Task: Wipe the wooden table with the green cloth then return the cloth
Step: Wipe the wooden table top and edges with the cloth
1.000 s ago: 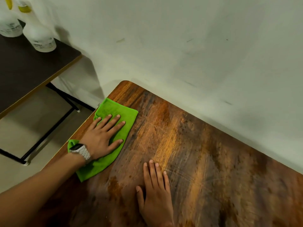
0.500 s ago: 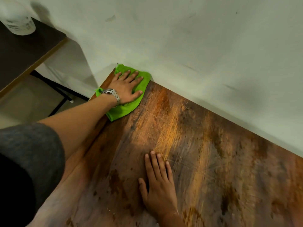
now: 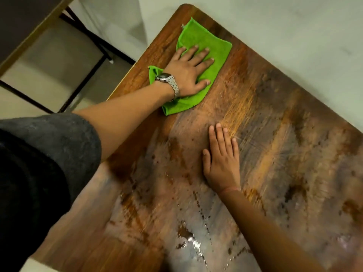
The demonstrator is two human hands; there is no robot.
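Observation:
The green cloth (image 3: 214, 46) lies flat near the far left corner of the wooden table (image 3: 275, 134). My left hand (image 3: 189, 70), with a metal watch on the wrist, presses palm-down on the cloth with fingers spread. My right hand (image 3: 223, 160) rests flat on the bare wood in the middle of the table, fingers together, holding nothing. Wet streaks and droplets shine on the near part of the tabletop.
A white wall (image 3: 284, 36) runs right along the table's far edge. To the left stands a dark side table (image 3: 25, 22) with black metal legs over a pale floor (image 3: 49, 61).
My left hand has drawn the cloth back from the far corner at the wall toward me along the left edge. My right hand has stayed put. The view has tilted downward.

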